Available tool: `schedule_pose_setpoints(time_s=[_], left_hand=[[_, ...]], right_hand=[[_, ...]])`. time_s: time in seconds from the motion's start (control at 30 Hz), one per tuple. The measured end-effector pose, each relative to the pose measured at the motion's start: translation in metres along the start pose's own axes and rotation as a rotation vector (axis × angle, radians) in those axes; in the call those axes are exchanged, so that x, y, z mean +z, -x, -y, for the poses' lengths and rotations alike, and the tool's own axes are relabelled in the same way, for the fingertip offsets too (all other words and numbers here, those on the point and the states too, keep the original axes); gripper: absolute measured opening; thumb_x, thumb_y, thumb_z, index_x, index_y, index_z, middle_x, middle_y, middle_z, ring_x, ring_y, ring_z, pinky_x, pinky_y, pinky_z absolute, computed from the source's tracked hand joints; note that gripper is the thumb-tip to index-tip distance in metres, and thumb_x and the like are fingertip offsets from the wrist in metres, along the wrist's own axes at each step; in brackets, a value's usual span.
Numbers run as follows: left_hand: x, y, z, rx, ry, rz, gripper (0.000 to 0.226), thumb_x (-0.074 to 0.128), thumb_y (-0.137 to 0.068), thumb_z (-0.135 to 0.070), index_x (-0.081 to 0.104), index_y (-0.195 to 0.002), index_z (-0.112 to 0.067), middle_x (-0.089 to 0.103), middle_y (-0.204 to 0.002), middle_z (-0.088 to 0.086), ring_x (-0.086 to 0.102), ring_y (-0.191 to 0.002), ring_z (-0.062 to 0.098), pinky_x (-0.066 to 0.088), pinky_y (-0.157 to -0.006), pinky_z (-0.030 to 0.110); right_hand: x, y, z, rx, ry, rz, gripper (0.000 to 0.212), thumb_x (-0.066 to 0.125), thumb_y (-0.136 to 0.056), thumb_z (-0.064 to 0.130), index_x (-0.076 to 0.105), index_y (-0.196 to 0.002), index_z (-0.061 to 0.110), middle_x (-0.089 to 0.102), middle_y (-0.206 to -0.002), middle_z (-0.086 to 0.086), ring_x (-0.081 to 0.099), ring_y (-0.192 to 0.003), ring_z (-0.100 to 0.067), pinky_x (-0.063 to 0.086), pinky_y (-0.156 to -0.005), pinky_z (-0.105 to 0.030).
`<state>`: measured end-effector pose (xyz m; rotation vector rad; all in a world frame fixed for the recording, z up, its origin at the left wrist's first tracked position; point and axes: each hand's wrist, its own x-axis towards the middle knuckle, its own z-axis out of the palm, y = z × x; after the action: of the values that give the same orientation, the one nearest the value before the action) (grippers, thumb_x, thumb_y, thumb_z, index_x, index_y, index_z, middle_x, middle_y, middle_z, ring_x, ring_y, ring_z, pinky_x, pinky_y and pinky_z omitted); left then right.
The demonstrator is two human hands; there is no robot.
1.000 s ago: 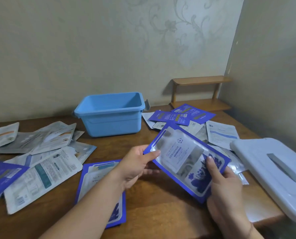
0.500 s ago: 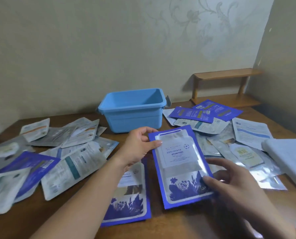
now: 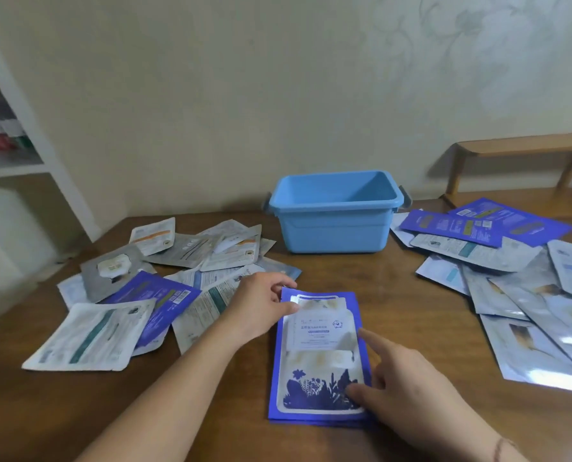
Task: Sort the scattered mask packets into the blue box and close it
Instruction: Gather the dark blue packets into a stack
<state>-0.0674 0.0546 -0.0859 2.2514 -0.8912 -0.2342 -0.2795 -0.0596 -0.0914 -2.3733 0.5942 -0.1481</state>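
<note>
Two hands on one blue packet, now laid flat on table rather than held up as before; left hand pinches its top corner; right hand presses with spread fingers; blue box beyond stands open, apparently empty; sorting barely begun.

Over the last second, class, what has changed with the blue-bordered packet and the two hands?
The blue-bordered packet went from held up and tilted to lying flat, squared onto a matching packet beneath. The left hand still pinches its top corner; the right hand now touches it with straight fingers. The blue box stays open, still without packets.
</note>
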Motion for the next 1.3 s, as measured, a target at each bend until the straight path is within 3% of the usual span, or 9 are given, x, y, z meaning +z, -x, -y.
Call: schedule_pose_setpoints(time_s=[0.13,0.27,0.47,0.57,0.77,0.93,1.03,1.13,1.3], left_hand=[[0.005,0.001,0.0,0.038,-0.041,0.01,0.036,0.079,-0.083,-0.024,0.068,-0.117,-0.028,0.06,-0.08,-0.006,0.052,-0.066,0.004,0.041,-0.057,0.009],[0.009,0.0,0.0,0.093,-0.133,0.0,0.036,0.077,-0.084,-0.031,0.066,-0.118,-0.028,0.06,-0.115,-0.009,0.054,-0.092,0.003,0.041,-0.07,0.012],[-0.024,0.009,0.015,0.101,-0.326,-0.152,0.039,0.065,-0.092,-0.041,0.061,-0.128,-0.027,0.053,-0.129,-0.011,0.049,-0.119,0.01,0.046,-0.098,0.03],[-0.058,0.022,0.046,-0.023,-0.608,-0.3,0.046,0.058,-0.096,-0.042,0.051,-0.138,-0.026,0.045,-0.14,-0.007,0.041,-0.129,0.015,0.039,-0.106,0.035],[-0.086,0.045,0.096,-0.224,-0.773,-0.248,0.05,0.05,-0.096,-0.053,0.053,-0.138,-0.025,0.055,-0.137,-0.004,0.046,-0.129,0.018,0.037,-0.108,0.038],[-0.087,0.064,0.104,0.084,-0.859,-0.326,0.021,0.059,-0.096,-0.034,0.074,-0.106,-0.023,0.071,-0.106,-0.007,0.057,-0.102,0.015,0.045,-0.088,0.033],[-0.087,0.083,0.114,0.398,-0.832,-0.352,0.009,0.077,-0.084,-0.028,0.075,-0.089,-0.022,0.073,-0.091,-0.007,0.062,-0.087,0.013,0.052,-0.074,0.029],[-0.092,0.104,0.12,0.683,-0.851,-0.227,0.018,0.056,-0.1,-0.028,0.071,-0.092,-0.022,0.071,-0.097,-0.006,0.064,-0.086,0.01,0.053,-0.067,0.027],[-0.102,0.124,0.133,0.863,-0.956,-0.094,0.044,0.029,-0.11,-0.023,0.072,-0.104,-0.023,0.071,-0.11,-0.006,0.065,-0.094,0.009,0.055,-0.064,0.025]], right_hand=[[-0.002,0.002,0.004,0.024,0.057,0.016,0.066,0.064,-0.075,0.054,0.04,-0.136,0.046,0.059,-0.067,0.015,0.056,-0.083,0.0,0.049,-0.076,-0.025],[-0.005,0.002,0.007,0.033,0.09,0.056,0.056,0.063,-0.072,0.056,0.047,-0.125,0.055,0.051,-0.061,0.043,0.051,-0.068,0.003,0.047,-0.071,-0.023],[-0.006,-0.008,0.024,0.002,0.324,-0.097,0.05,0.047,-0.078,0.072,0.044,-0.125,0.056,0.06,-0.077,0.018,0.06,-0.092,-0.003,0.049,-0.076,-0.023],[0.005,-0.028,0.054,-0.12,0.396,-0.095,0.044,0.044,-0.083,0.069,0.046,-0.124,0.052,0.061,-0.079,0.018,0.06,-0.091,-0.004,0.05,-0.073,-0.023],[0.051,-0.093,0.122,-0.242,0.209,0.048,0.033,0.06,-0.086,0.047,0.066,-0.114,0.031,0.061,-0.072,0.013,0.056,-0.071,-0.004,0.049,-0.068,-0.023],[0.069,-0.148,0.164,-0.159,-0.009,0.181,0.028,0.061,-0.092,0.033,0.063,-0.117,0.02,0.071,-0.094,0.001,0.066,-0.057,-0.007,0.046,-0.041,-0.016],[0.069,-0.18,0.179,-0.119,-0.164,0.235,0.026,0.061,-0.093,0.025,0.065,-0.115,0.012,0.071,-0.09,-0.003,0.072,-0.065,-0.014,0.057,-0.052,-0.025],[0.076,-0.203,0.192,-0.1,-0.217,0.283,0.025,0.061,-0.094,0.022,0.064,-0.114,0.007,0.07,-0.093,-0.007,0.073,-0.071,-0.017,0.061,-0.062,-0.031],[0.112,-0.214,0.213,-0.353,0.277,0.216,0.034,0.061,-0.092,0.034,0.062,-0.122,0.019,0.065,-0.116,-0.003,0.065,-0.093,-0.019,0.056,-0.076,-0.029]])
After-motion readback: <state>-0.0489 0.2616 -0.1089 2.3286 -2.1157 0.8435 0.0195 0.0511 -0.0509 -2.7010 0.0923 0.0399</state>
